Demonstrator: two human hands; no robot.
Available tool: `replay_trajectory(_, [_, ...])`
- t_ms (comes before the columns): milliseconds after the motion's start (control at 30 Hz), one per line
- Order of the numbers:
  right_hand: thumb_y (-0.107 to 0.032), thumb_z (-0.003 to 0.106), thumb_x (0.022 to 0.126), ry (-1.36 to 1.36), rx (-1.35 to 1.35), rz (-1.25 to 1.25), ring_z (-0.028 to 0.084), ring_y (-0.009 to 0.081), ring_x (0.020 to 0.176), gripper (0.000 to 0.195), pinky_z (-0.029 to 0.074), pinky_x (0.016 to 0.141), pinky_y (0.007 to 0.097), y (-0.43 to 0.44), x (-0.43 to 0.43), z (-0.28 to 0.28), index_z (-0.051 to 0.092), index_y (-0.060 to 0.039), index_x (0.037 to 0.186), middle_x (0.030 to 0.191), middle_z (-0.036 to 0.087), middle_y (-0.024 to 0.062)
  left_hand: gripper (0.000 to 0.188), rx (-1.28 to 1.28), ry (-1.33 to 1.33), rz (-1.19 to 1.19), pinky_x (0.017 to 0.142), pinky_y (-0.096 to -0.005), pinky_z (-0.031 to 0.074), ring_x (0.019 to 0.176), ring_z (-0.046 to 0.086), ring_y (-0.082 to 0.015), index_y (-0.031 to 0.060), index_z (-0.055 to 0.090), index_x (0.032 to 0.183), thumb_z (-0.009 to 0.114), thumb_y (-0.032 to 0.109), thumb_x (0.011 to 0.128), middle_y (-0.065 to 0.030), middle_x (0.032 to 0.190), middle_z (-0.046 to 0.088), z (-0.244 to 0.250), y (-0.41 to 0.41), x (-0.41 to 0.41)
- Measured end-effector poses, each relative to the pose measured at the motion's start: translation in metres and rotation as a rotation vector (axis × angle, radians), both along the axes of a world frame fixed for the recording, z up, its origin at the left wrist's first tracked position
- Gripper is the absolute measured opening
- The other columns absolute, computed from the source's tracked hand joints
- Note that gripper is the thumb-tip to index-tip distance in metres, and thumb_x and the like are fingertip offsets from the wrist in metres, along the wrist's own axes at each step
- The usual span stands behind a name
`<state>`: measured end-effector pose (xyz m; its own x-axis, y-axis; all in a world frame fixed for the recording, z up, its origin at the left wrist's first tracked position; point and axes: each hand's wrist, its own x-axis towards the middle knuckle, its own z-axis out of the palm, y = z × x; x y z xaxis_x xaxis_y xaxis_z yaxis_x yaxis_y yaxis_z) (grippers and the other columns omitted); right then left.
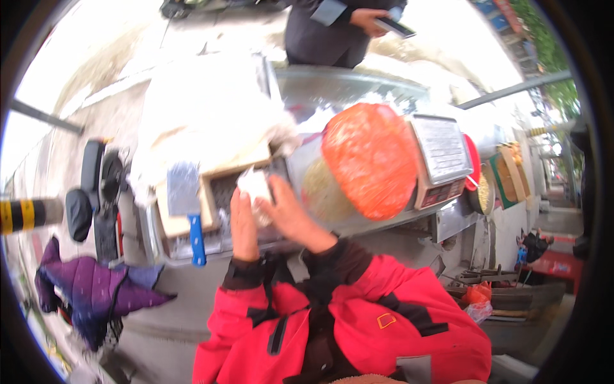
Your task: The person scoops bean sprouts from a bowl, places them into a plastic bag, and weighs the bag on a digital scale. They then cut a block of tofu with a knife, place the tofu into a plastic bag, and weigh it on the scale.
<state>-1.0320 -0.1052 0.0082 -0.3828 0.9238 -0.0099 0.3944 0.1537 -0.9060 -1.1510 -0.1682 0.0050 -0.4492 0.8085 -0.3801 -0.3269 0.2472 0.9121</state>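
Between my two hands is a small white bundle point(255, 186), seemingly wrapped in thin plastic; its contents cannot be made out. My left hand point(244, 225) presses its left side with straight fingers. From the right, my right hand point(290, 211) holds it, thumb and fingers spread across it. The bundle is over the right part of a wooden frame point(211, 201) with a dark slatted bottom. Left of my hands, a broad flat metal blade point(183, 189) with a blue handle point(196, 240) lies across the frame's corner. White cloth point(206, 110) covers the area behind.
Right of my hands sits a full orange plastic bag point(371, 163), beside a weighing scale point(443, 149). A glass panel point(345, 89) runs behind; beyond it a person point(326, 33) holds a phone point(395, 28). A scooter with a purple quilted cover point(91, 283) stands left.
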Motion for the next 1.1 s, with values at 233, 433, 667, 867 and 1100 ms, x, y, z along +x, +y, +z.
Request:
replay_trajectory(233, [-0.041,0.062,0.1,-0.103,0.005,0.05,0.037,0.0513,0.143,0.078,0.03,0.12,0.0522,-0.009,-0.006,-0.022,0.033,0.0107,0.151,0.153,0.039,0.0364,0.063,-0.106,-0.147,0.028,0.112,-0.034,0.04,0.131,0.052,-0.022,-0.0051,0.036,0.156,0.056,0.03,0.108,-0.0151,0.146,0.053,0.022,0.011,0.002])
replay_trajectory(433, [-0.034,0.06,0.098,-0.347,0.176,0.091,0.03,0.047,0.15,0.075,0.026,0.122,0.0543,-0.024,-0.016,-0.017,0.032,0.0052,0.156,0.161,0.031,0.0308,0.044,0.005,-0.262,-0.013,0.105,-0.0356,0.046,0.123,0.058,-0.0213,0.0034,0.046,0.147,0.056,0.02,0.107,-0.0104,0.138,0.059,0.015,0.01,-0.005])
replay_trajectory(667, [-0.033,0.059,0.099,-0.213,0.132,0.061,0.026,0.0482,0.152,0.075,0.022,0.125,0.0539,-0.03,-0.023,-0.013,0.031,0.0053,0.157,0.162,0.028,0.0324,0.048,0.065,-0.373,-0.005,0.107,-0.0368,0.046,0.127,0.058,-0.023,0.0051,0.043,0.15,0.056,0.015,0.105,-0.0104,0.141,0.058,0.014,0.004,-0.008])
replay_trajectory(867, [-0.027,0.065,0.093,-0.054,0.043,-0.037,0.033,0.0489,0.148,0.074,0.027,0.124,0.0495,-0.029,-0.027,-0.007,0.038,0.0069,0.153,0.158,0.036,0.0329,0.051,0.105,-0.42,-0.016,0.109,-0.0365,0.046,0.13,0.057,-0.0231,0.0061,0.044,0.151,0.057,0.011,0.102,-0.0095,0.143,0.057,0.019,0.0,-0.007])
replay_trajectory(1100, [-0.025,0.072,0.086,-0.109,0.116,-0.003,0.03,0.0477,0.149,0.081,0.027,0.121,0.0548,-0.034,-0.016,0.034,0.039,0.0017,0.154,0.162,0.031,0.0292,0.05,0.17,-0.515,-0.012,0.108,-0.0383,0.047,0.127,0.058,-0.0235,0.0048,0.044,0.149,0.057,0.014,0.101,-0.01,0.141,0.058,0.039,-0.005,0.001])
